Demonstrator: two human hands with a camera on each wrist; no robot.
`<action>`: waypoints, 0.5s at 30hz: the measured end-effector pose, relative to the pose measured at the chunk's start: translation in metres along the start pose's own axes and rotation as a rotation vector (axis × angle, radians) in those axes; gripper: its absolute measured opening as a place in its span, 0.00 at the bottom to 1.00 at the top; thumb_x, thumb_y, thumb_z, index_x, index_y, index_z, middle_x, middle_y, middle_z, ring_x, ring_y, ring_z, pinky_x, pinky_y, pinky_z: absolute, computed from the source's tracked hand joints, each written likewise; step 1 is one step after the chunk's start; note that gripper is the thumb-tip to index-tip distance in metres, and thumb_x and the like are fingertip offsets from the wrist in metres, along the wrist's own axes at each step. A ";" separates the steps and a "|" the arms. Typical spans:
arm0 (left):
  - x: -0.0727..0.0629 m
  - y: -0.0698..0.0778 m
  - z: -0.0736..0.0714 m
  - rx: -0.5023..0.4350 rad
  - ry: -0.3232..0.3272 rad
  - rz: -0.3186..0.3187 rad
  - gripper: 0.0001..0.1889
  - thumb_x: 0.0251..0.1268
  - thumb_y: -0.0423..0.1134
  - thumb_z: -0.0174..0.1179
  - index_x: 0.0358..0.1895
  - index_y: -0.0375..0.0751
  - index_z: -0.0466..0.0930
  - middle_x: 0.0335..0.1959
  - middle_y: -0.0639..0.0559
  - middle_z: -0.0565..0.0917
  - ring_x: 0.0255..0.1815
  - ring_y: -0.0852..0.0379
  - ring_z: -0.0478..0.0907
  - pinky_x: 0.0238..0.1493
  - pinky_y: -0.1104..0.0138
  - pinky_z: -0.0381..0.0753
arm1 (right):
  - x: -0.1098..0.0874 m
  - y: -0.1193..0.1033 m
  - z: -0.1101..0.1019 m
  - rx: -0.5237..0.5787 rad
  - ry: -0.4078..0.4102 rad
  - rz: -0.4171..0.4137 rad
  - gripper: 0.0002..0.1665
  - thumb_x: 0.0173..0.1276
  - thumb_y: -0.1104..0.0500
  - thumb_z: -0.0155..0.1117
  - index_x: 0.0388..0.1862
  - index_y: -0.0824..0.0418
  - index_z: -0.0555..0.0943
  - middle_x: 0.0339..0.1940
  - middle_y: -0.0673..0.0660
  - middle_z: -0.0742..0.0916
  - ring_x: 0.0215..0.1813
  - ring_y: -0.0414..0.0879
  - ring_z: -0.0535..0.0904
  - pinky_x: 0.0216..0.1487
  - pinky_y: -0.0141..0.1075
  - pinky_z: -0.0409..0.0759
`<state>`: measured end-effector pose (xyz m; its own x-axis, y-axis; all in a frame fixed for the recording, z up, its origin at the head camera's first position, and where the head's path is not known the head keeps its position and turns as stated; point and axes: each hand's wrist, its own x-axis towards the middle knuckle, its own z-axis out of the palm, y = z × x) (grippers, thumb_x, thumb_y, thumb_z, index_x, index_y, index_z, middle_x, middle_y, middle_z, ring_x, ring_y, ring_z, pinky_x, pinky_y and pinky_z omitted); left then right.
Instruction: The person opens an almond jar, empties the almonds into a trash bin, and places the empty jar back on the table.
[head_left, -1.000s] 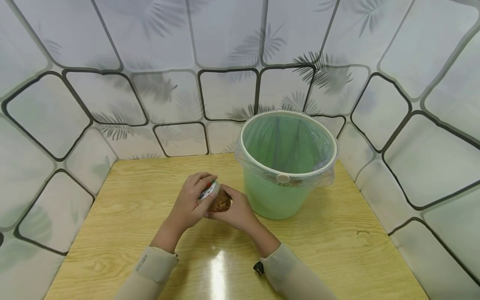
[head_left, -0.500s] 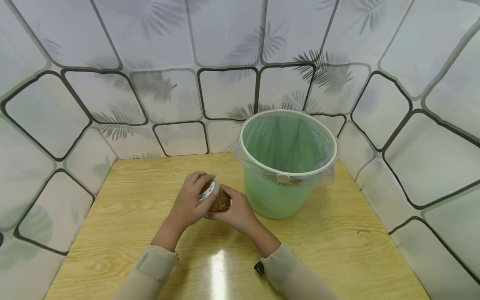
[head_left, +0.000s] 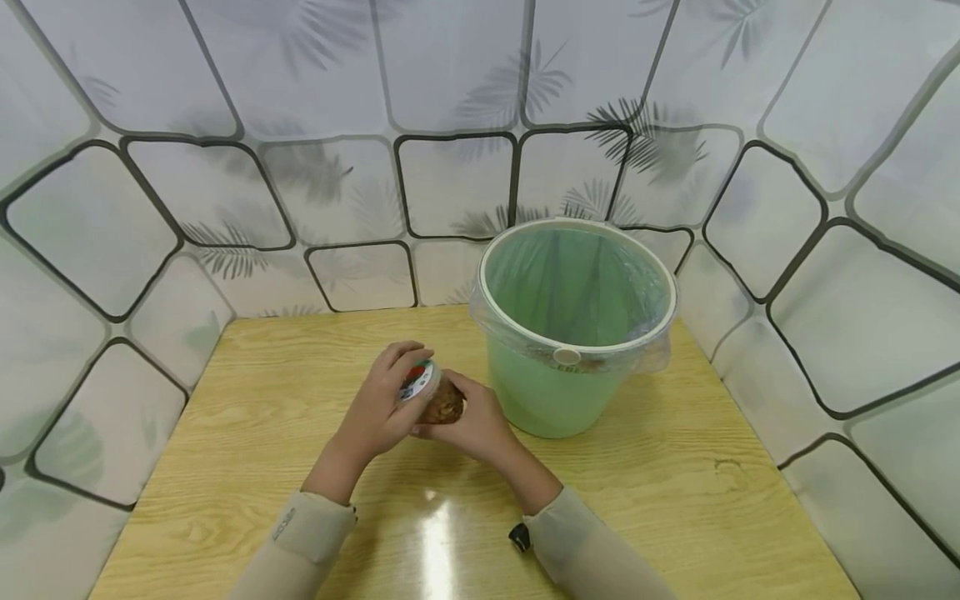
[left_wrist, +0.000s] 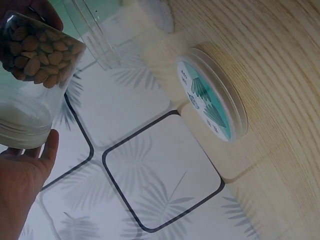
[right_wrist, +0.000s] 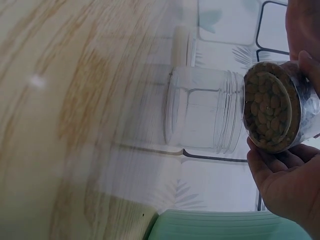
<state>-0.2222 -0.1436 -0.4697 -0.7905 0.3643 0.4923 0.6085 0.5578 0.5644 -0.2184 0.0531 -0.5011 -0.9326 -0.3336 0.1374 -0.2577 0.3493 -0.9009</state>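
The lidded almond jar (head_left: 444,406) sits tilted between the two hands, the left hand (head_left: 380,408) curled over its lid (head_left: 416,381) and the right hand (head_left: 477,422) clasped round its body, near the green bucket (head_left: 551,396) on the wooden table (head_left: 285,392).

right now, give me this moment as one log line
left grip: holds lid | right grip: holds tilted almond jar | lid: on jar | green bucket: upright on table, right of jar

Green bucket (head_left: 547,404): I can read "EBE", rest unclear | jar lid (head_left: 417,381): print too small for me | left sleeve (head_left: 311,529), teal-and-white lid (left_wrist: 204,100): lettering unreadable.
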 end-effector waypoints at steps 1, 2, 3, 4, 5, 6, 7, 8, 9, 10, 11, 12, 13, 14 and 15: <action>0.000 0.001 -0.001 -0.008 -0.006 0.002 0.25 0.76 0.39 0.56 0.74 0.46 0.75 0.75 0.47 0.73 0.71 0.45 0.73 0.63 0.45 0.82 | 0.000 0.000 0.000 0.001 0.002 0.000 0.44 0.54 0.35 0.86 0.69 0.34 0.78 0.61 0.40 0.86 0.59 0.41 0.84 0.55 0.42 0.87; 0.000 0.001 -0.002 -0.015 -0.011 0.006 0.26 0.75 0.37 0.55 0.75 0.47 0.75 0.76 0.47 0.72 0.73 0.44 0.72 0.64 0.43 0.81 | 0.000 0.000 -0.001 0.002 0.003 0.000 0.44 0.54 0.35 0.86 0.69 0.34 0.78 0.61 0.39 0.86 0.59 0.41 0.84 0.56 0.42 0.87; 0.000 0.002 -0.002 -0.020 -0.017 0.008 0.28 0.73 0.36 0.54 0.75 0.48 0.74 0.78 0.47 0.71 0.75 0.43 0.70 0.65 0.41 0.80 | 0.001 0.000 -0.001 0.003 0.002 0.000 0.43 0.54 0.35 0.86 0.69 0.34 0.79 0.60 0.39 0.86 0.59 0.41 0.84 0.56 0.42 0.87; 0.000 0.003 -0.003 -0.026 -0.022 0.007 0.29 0.71 0.35 0.54 0.76 0.49 0.74 0.79 0.47 0.70 0.77 0.42 0.69 0.66 0.41 0.80 | 0.001 0.000 -0.001 0.003 0.001 0.002 0.43 0.53 0.35 0.86 0.68 0.33 0.79 0.60 0.39 0.86 0.59 0.41 0.84 0.56 0.43 0.87; 0.000 0.003 -0.003 -0.029 -0.029 0.009 0.30 0.70 0.34 0.53 0.76 0.49 0.74 0.79 0.48 0.70 0.78 0.42 0.68 0.66 0.40 0.79 | 0.001 0.000 -0.001 0.003 0.000 0.001 0.43 0.53 0.34 0.86 0.68 0.34 0.79 0.60 0.39 0.86 0.59 0.41 0.84 0.56 0.43 0.87; 0.000 0.004 -0.003 -0.031 -0.033 0.014 0.30 0.70 0.33 0.52 0.76 0.50 0.75 0.80 0.48 0.70 0.78 0.42 0.67 0.66 0.39 0.79 | 0.001 0.001 -0.001 0.001 0.000 0.001 0.43 0.54 0.34 0.86 0.68 0.34 0.79 0.60 0.39 0.86 0.59 0.41 0.84 0.56 0.43 0.87; 0.000 0.004 -0.003 -0.033 -0.037 0.016 0.30 0.69 0.33 0.52 0.76 0.50 0.75 0.80 0.48 0.70 0.78 0.42 0.67 0.66 0.39 0.78 | 0.001 0.001 -0.001 -0.001 -0.001 0.002 0.43 0.53 0.34 0.86 0.69 0.34 0.79 0.61 0.39 0.86 0.59 0.41 0.84 0.56 0.43 0.87; 0.000 0.004 -0.003 -0.035 -0.041 0.018 0.31 0.69 0.32 0.52 0.75 0.50 0.75 0.80 0.48 0.70 0.79 0.42 0.67 0.67 0.39 0.78 | 0.001 0.000 -0.001 -0.004 -0.001 0.003 0.44 0.54 0.34 0.86 0.69 0.34 0.78 0.61 0.39 0.86 0.59 0.41 0.84 0.56 0.43 0.87; 0.000 0.004 -0.003 -0.035 -0.045 0.018 0.30 0.69 0.32 0.51 0.75 0.50 0.75 0.80 0.48 0.70 0.79 0.42 0.67 0.67 0.39 0.77 | 0.001 0.000 -0.001 -0.006 -0.001 0.003 0.45 0.54 0.33 0.85 0.70 0.34 0.78 0.61 0.39 0.86 0.59 0.41 0.84 0.56 0.44 0.87; 0.000 0.004 -0.003 -0.034 -0.048 0.021 0.30 0.69 0.32 0.51 0.75 0.49 0.76 0.79 0.48 0.70 0.79 0.43 0.66 0.68 0.39 0.77 | 0.001 0.000 -0.001 -0.008 0.000 0.003 0.45 0.54 0.33 0.85 0.70 0.35 0.78 0.61 0.40 0.86 0.59 0.42 0.84 0.57 0.44 0.87; 0.000 0.004 -0.002 -0.032 -0.050 0.024 0.29 0.70 0.32 0.51 0.75 0.49 0.76 0.79 0.48 0.71 0.79 0.43 0.66 0.69 0.39 0.76 | 0.001 0.000 -0.001 -0.008 0.001 0.004 0.46 0.54 0.33 0.85 0.71 0.35 0.78 0.62 0.40 0.86 0.60 0.42 0.84 0.57 0.44 0.87; 0.000 0.004 -0.002 -0.032 -0.051 0.025 0.29 0.71 0.32 0.51 0.74 0.49 0.76 0.79 0.48 0.71 0.79 0.43 0.66 0.69 0.40 0.76 | 0.000 0.000 -0.001 -0.007 0.001 0.005 0.46 0.54 0.33 0.85 0.71 0.35 0.78 0.62 0.40 0.86 0.60 0.42 0.84 0.57 0.44 0.87; -0.001 0.004 -0.002 -0.031 -0.051 0.028 0.28 0.72 0.32 0.51 0.74 0.48 0.76 0.78 0.48 0.72 0.78 0.44 0.67 0.70 0.40 0.76 | 0.000 0.000 -0.001 -0.007 0.001 0.005 0.46 0.54 0.33 0.85 0.72 0.36 0.78 0.62 0.40 0.86 0.60 0.42 0.84 0.57 0.44 0.87; -0.001 0.003 -0.002 -0.029 -0.050 0.029 0.28 0.72 0.32 0.51 0.74 0.47 0.77 0.78 0.47 0.72 0.78 0.44 0.67 0.70 0.40 0.75 | 0.000 0.001 -0.001 -0.010 0.002 0.005 0.47 0.54 0.33 0.85 0.72 0.36 0.77 0.62 0.40 0.86 0.60 0.43 0.84 0.57 0.44 0.87; -0.001 0.003 -0.002 -0.027 -0.049 0.030 0.27 0.73 0.33 0.52 0.74 0.47 0.77 0.77 0.48 0.73 0.77 0.44 0.68 0.70 0.41 0.75 | 0.000 0.001 -0.001 -0.014 0.003 0.005 0.47 0.54 0.33 0.85 0.72 0.35 0.77 0.62 0.40 0.86 0.60 0.42 0.84 0.57 0.44 0.87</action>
<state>-0.2193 -0.1440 -0.4674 -0.7738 0.4173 0.4765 0.6332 0.5262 0.5676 -0.2189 0.0540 -0.5017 -0.9347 -0.3292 0.1342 -0.2566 0.3633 -0.8956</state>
